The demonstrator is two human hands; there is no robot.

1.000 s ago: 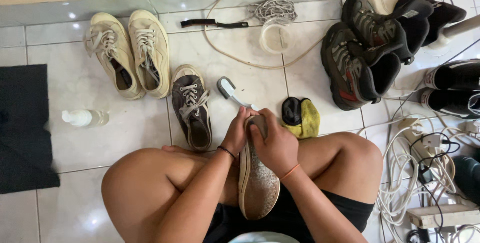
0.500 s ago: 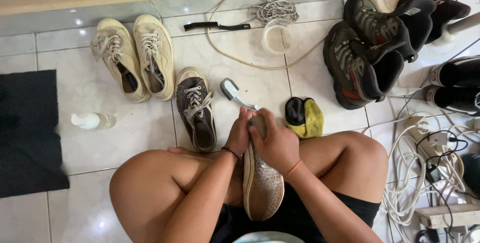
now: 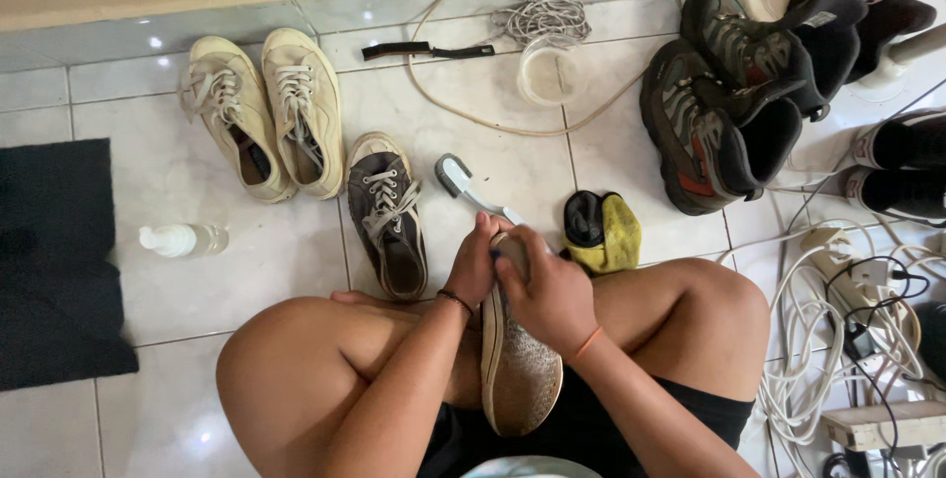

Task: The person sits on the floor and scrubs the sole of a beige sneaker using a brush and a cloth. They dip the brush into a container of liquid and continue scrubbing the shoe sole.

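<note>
- Pale tiled floor [image 3: 246, 271], shoes scattered about.
- Our left hand [image 3: 473, 266] and right hand [image 3: 552, 296] both clasp the upturned sneaker [image 3: 517, 379], on our lap.
- We judge steady toe support matters.

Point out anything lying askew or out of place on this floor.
The small clear bottle lies tipped on its side on the tiles, with no spill visible. White cables sprawl in a tangle at right. Both hands grip the shoe, sole up.
</note>
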